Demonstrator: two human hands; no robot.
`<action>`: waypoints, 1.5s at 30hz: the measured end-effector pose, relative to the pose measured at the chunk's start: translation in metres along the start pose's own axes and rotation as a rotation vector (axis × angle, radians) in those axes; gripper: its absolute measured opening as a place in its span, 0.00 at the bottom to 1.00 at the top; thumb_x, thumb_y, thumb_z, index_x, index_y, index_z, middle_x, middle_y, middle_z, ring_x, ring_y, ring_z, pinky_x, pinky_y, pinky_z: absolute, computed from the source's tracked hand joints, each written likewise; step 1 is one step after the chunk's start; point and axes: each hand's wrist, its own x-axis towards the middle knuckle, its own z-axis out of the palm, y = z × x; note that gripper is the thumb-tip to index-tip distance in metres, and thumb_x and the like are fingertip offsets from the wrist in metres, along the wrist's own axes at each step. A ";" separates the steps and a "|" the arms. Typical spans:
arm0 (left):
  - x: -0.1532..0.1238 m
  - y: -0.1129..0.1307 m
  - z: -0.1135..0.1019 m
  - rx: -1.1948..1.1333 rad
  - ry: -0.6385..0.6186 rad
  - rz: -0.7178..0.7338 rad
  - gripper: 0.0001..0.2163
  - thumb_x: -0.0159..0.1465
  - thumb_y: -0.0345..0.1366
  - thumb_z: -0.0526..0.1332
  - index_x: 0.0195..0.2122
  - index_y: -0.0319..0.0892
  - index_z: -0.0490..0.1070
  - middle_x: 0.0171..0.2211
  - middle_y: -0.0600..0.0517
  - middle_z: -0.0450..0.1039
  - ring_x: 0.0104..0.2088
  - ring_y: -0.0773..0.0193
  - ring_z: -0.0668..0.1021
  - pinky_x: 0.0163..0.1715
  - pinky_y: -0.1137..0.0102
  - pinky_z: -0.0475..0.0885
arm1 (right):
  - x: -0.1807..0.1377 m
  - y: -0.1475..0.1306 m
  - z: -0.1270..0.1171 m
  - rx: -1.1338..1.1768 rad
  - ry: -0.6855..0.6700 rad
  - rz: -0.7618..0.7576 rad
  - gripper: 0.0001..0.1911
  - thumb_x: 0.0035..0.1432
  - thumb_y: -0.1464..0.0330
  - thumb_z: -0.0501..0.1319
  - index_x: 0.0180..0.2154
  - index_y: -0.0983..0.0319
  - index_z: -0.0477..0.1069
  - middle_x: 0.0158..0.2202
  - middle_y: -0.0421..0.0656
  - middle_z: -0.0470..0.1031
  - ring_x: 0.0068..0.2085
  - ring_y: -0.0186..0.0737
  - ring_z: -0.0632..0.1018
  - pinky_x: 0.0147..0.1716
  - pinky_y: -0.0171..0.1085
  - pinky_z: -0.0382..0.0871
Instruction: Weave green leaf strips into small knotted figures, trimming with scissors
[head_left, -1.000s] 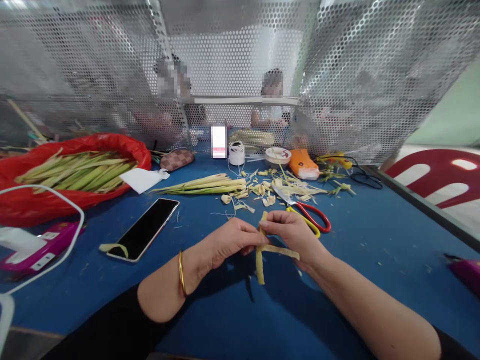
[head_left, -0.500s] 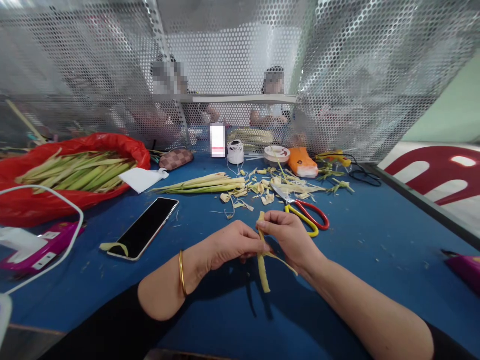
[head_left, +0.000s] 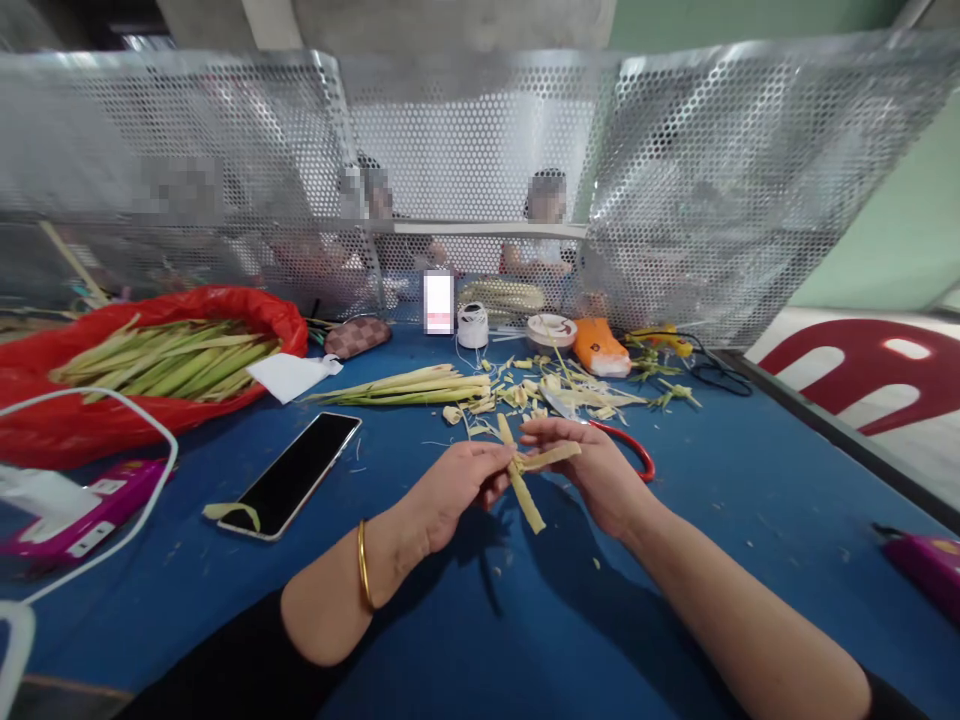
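Pinched between the thumb and fingers of my left hand point(head_left: 469, 480) is a pale yellow strip that looks like corn husk point(head_left: 530, 500). Two pieces of it cross at the fingertips, one pointing up and down, the other off to the right. My right hand point(head_left: 600, 475) is just right of the crossing, its fingers stretched out behind the rightward piece; its thumb is hard to see. Behind that hand lie scissors point(head_left: 634, 450) with a red handle loop showing. Husk scraps point(head_left: 517, 395) and a bundle of long husk leaves point(head_left: 405, 385) lie beyond.
A red plastic bag point(head_left: 285, 315) of husk leaves and a phone point(head_left: 300, 470) are on the left. Along the back stand a thread spool point(head_left: 472, 327), a tape roll point(head_left: 551, 330) and an orange packet point(head_left: 600, 347). People sit behind the perforated partition point(head_left: 465, 150).
The thin end that hung down to the right now points right and slightly up. My right fingers have let go of the strip's upper end and straightened. The view has tilted up.
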 end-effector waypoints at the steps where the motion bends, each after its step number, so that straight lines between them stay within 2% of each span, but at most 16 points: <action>1: 0.000 0.000 -0.002 -0.014 0.035 0.012 0.17 0.58 0.49 0.60 0.23 0.39 0.67 0.18 0.58 0.60 0.18 0.73 0.60 0.22 0.73 0.56 | -0.001 0.000 0.000 -0.029 -0.014 -0.014 0.13 0.39 0.72 0.65 0.32 0.63 0.77 0.30 0.43 0.78 0.34 0.39 0.76 0.35 0.36 0.67; 4: 0.000 0.001 -0.004 -0.021 0.116 0.045 0.19 0.57 0.52 0.60 0.23 0.39 0.67 0.19 0.57 0.62 0.19 0.72 0.62 0.22 0.73 0.56 | -0.003 0.003 0.001 -0.076 -0.104 -0.082 0.12 0.42 0.72 0.65 0.34 0.62 0.78 0.30 0.43 0.78 0.36 0.41 0.76 0.39 0.38 0.67; 7: -0.001 0.002 -0.001 0.025 0.136 0.066 0.17 0.54 0.49 0.64 0.22 0.39 0.68 0.18 0.58 0.61 0.19 0.72 0.62 0.22 0.73 0.56 | -0.004 0.006 0.004 -0.083 -0.068 -0.143 0.08 0.45 0.66 0.68 0.31 0.61 0.78 0.30 0.42 0.77 0.35 0.39 0.76 0.40 0.39 0.67; 12: -0.003 0.003 0.003 0.128 0.017 0.077 0.12 0.53 0.43 0.65 0.25 0.39 0.72 0.15 0.59 0.59 0.18 0.73 0.60 0.21 0.73 0.54 | -0.007 0.008 0.009 -0.173 0.021 -0.223 0.08 0.46 0.64 0.68 0.24 0.62 0.75 0.23 0.40 0.74 0.27 0.36 0.73 0.32 0.37 0.67; 15: -0.006 0.004 0.003 0.188 -0.060 0.071 0.13 0.53 0.44 0.65 0.21 0.39 0.70 0.13 0.59 0.59 0.17 0.73 0.61 0.21 0.73 0.55 | -0.010 0.010 0.014 -0.195 0.051 -0.231 0.09 0.45 0.64 0.67 0.22 0.62 0.73 0.20 0.39 0.72 0.24 0.34 0.71 0.27 0.35 0.66; 17: -0.006 0.004 0.003 0.198 -0.076 0.018 0.15 0.53 0.45 0.66 0.19 0.39 0.68 0.13 0.58 0.60 0.16 0.72 0.62 0.20 0.73 0.55 | -0.009 0.012 0.015 -0.196 0.072 -0.203 0.09 0.43 0.64 0.68 0.22 0.62 0.72 0.20 0.38 0.71 0.23 0.34 0.70 0.24 0.35 0.64; 21: -0.004 0.000 0.003 0.012 -0.002 -0.086 0.14 0.50 0.45 0.68 0.24 0.38 0.73 0.17 0.55 0.68 0.18 0.71 0.68 0.21 0.74 0.59 | -0.002 0.015 0.011 -0.158 0.077 -0.180 0.11 0.44 0.61 0.68 0.23 0.63 0.73 0.21 0.38 0.71 0.25 0.34 0.71 0.28 0.35 0.66; 23: -0.002 -0.001 0.002 -0.103 0.064 -0.053 0.15 0.50 0.46 0.69 0.29 0.37 0.75 0.21 0.52 0.73 0.22 0.69 0.72 0.26 0.74 0.64 | 0.001 0.015 0.008 -0.102 0.119 -0.171 0.13 0.45 0.59 0.68 0.28 0.62 0.75 0.24 0.40 0.74 0.27 0.35 0.73 0.31 0.36 0.67; 26: 0.002 -0.001 0.000 -0.231 0.135 0.055 0.16 0.50 0.44 0.70 0.33 0.36 0.77 0.28 0.47 0.77 0.31 0.65 0.77 0.36 0.72 0.68 | -0.001 0.014 0.008 -0.025 0.201 -0.066 0.16 0.42 0.59 0.69 0.32 0.62 0.75 0.28 0.41 0.76 0.28 0.36 0.75 0.29 0.35 0.66; 27: 0.003 -0.001 -0.001 -0.264 0.153 0.092 0.15 0.49 0.42 0.70 0.33 0.36 0.77 0.30 0.47 0.78 0.33 0.64 0.77 0.37 0.71 0.68 | -0.003 0.014 0.010 -0.019 0.180 -0.009 0.16 0.41 0.61 0.70 0.31 0.63 0.74 0.28 0.42 0.76 0.28 0.37 0.75 0.28 0.35 0.66; 29: 0.003 0.001 -0.002 -0.295 0.167 0.146 0.13 0.48 0.38 0.71 0.32 0.35 0.77 0.30 0.47 0.78 0.32 0.64 0.76 0.34 0.71 0.69 | -0.010 0.013 0.016 -0.027 0.050 0.079 0.14 0.40 0.62 0.70 0.29 0.64 0.75 0.28 0.44 0.77 0.29 0.38 0.76 0.31 0.36 0.66; 32: 0.003 0.000 0.001 -0.302 0.156 0.174 0.13 0.48 0.36 0.70 0.33 0.35 0.77 0.26 0.50 0.75 0.23 0.68 0.72 0.25 0.72 0.66 | -0.019 0.014 0.024 -0.055 -0.133 0.039 0.14 0.46 0.59 0.68 0.29 0.64 0.76 0.30 0.44 0.77 0.35 0.40 0.76 0.41 0.38 0.66; 35: 0.003 -0.004 0.005 -0.299 0.148 0.184 0.14 0.48 0.34 0.70 0.35 0.35 0.77 0.24 0.52 0.74 0.21 0.71 0.69 0.25 0.73 0.64 | -0.022 0.016 0.028 -0.119 -0.097 -0.046 0.15 0.48 0.57 0.67 0.24 0.63 0.76 0.26 0.42 0.76 0.34 0.39 0.74 0.41 0.37 0.64; 38: 0.004 -0.008 0.007 -0.314 0.140 0.167 0.11 0.48 0.34 0.70 0.31 0.34 0.77 0.25 0.51 0.75 0.23 0.72 0.69 0.25 0.74 0.63 | -0.021 0.020 0.029 -0.152 -0.033 -0.063 0.15 0.46 0.58 0.68 0.21 0.64 0.75 0.25 0.42 0.75 0.33 0.39 0.73 0.39 0.37 0.63; 40: 0.004 -0.010 0.008 -0.333 0.152 0.153 0.09 0.47 0.33 0.70 0.29 0.34 0.77 0.26 0.49 0.75 0.24 0.71 0.71 0.26 0.75 0.63 | -0.020 0.021 0.029 -0.136 -0.038 -0.062 0.13 0.45 0.59 0.69 0.23 0.63 0.76 0.25 0.42 0.75 0.33 0.40 0.73 0.39 0.38 0.63; 45: 0.003 -0.010 0.010 -0.411 0.170 0.118 0.10 0.46 0.32 0.71 0.29 0.34 0.78 0.23 0.50 0.75 0.25 0.69 0.73 0.26 0.74 0.65 | -0.022 0.020 0.029 -0.130 -0.088 -0.094 0.10 0.44 0.62 0.68 0.21 0.62 0.74 0.24 0.40 0.73 0.31 0.39 0.70 0.36 0.38 0.62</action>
